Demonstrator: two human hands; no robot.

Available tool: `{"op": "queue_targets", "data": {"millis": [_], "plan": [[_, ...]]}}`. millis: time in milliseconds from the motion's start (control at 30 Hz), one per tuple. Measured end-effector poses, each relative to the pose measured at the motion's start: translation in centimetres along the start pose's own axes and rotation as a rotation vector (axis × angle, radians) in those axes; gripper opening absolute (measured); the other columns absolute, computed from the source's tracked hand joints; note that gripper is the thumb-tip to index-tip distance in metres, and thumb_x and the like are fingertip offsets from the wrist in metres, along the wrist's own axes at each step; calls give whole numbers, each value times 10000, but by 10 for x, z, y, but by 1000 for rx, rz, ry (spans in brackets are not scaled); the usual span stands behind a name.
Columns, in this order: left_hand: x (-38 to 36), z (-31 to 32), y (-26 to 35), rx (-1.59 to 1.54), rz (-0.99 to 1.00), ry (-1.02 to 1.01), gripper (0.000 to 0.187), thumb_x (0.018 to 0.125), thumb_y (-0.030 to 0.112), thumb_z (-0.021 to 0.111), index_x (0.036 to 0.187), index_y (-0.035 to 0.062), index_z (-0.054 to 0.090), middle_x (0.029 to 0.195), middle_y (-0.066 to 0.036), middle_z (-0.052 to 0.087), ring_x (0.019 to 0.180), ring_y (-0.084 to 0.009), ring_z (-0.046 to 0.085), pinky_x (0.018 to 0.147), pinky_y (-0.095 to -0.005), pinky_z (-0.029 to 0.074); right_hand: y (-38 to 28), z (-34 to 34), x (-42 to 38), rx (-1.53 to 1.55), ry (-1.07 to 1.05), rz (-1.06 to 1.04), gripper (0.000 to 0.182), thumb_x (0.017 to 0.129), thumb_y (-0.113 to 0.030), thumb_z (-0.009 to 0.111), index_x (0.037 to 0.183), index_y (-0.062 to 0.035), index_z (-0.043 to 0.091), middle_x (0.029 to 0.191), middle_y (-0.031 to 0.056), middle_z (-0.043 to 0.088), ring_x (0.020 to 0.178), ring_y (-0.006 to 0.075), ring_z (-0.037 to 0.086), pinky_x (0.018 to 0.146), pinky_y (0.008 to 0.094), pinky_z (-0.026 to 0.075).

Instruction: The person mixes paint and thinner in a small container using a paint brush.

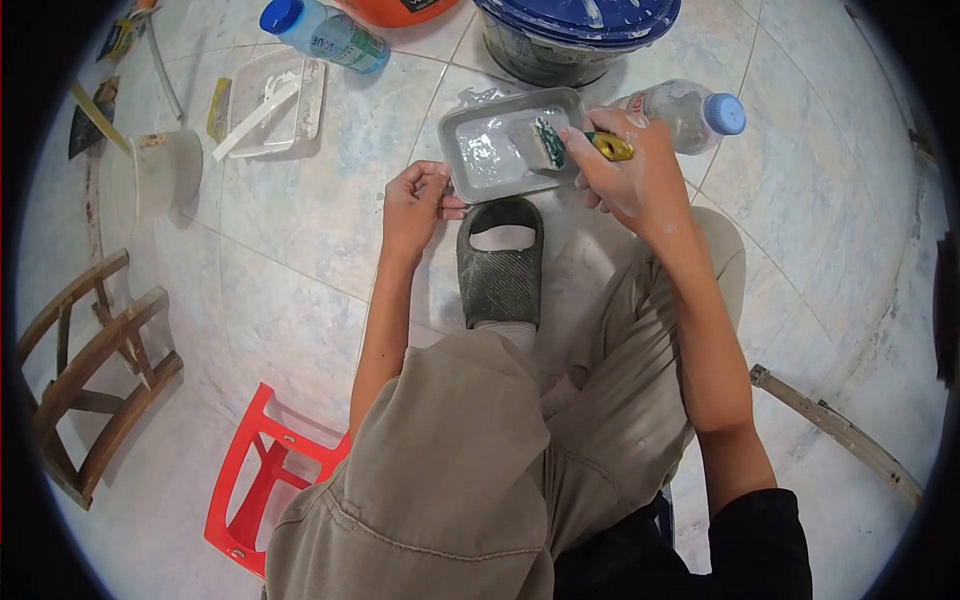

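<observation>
A grey rectangular tray (463, 183) with wet white paint in it lies on the floor just beyond my sandal (500, 275). My left hand (418, 207) is at the tray's near left corner, its fingers curled against the rim. In my right hand (638, 180) is a paintbrush (610, 147) with a yellow-green handle. The brush's bristles, coated in white, rest inside the right part of the tray. Whitish smears mark the right hand.
Behind the tray stand a blue-lidded bucket (575, 25) and a clear bottle (675, 112). To the left are another bottle (335, 38), a plastic container (312, 105) with a white strip across it, and a white tub (165, 175). A red plastic stool (240, 500) and wooden frame (100, 370) stand nearer.
</observation>
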State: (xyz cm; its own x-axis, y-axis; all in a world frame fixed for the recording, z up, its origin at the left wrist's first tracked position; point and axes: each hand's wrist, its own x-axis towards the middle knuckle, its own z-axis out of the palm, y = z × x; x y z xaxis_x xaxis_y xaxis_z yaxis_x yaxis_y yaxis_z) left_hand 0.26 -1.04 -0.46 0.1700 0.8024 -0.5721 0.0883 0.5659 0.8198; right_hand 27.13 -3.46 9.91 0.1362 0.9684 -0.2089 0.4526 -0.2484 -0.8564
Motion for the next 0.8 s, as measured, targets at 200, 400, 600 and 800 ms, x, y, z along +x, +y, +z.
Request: {"op": "queue_targets", "data": {"millis": [200, 400, 600, 800], "plan": [[0, -1, -2, -14, -19, -6, 228, 1050, 267, 661, 1080, 41, 670, 861, -20, 680, 710, -112, 699, 622, -258, 599, -10, -6, -5, -69, 74, -159, 278, 929, -201, 699, 857, 61, 638, 686, 209, 622, 525, 313, 634, 574, 420, 491], [2, -3, -5, -33, -19, -17, 243, 1049, 231, 657, 1099, -6, 665, 936, -68, 690, 721, -156, 720, 617, -280, 620, -11, 2, -1, 307, -30, 155, 261, 953, -176, 715, 832, 46, 651, 616, 124, 639, 476, 169, 634, 432, 316, 458], [1, -2, -6, -32, -12, -13, 240, 1051, 230, 653, 1102, -4, 665, 936, -72, 695, 716, -151, 716, 618, -278, 620, -3, 19, 4, 409, -136, 191, 227, 964, -163, 727, 947, 56, 667, 628, 87, 657, 482, 130, 640, 412, 262, 464], [2, -2, -6, -40, -20, -20, 244, 1053, 234, 651, 1102, -5, 664, 935, -74, 696, 718, -149, 716, 616, -274, 616, -3, 28, 4, 353, -156, 165, 255, 945, -144, 735, 1031, 90, 678, 646, 98, 657, 496, 162, 660, 412, 282, 469]]}}
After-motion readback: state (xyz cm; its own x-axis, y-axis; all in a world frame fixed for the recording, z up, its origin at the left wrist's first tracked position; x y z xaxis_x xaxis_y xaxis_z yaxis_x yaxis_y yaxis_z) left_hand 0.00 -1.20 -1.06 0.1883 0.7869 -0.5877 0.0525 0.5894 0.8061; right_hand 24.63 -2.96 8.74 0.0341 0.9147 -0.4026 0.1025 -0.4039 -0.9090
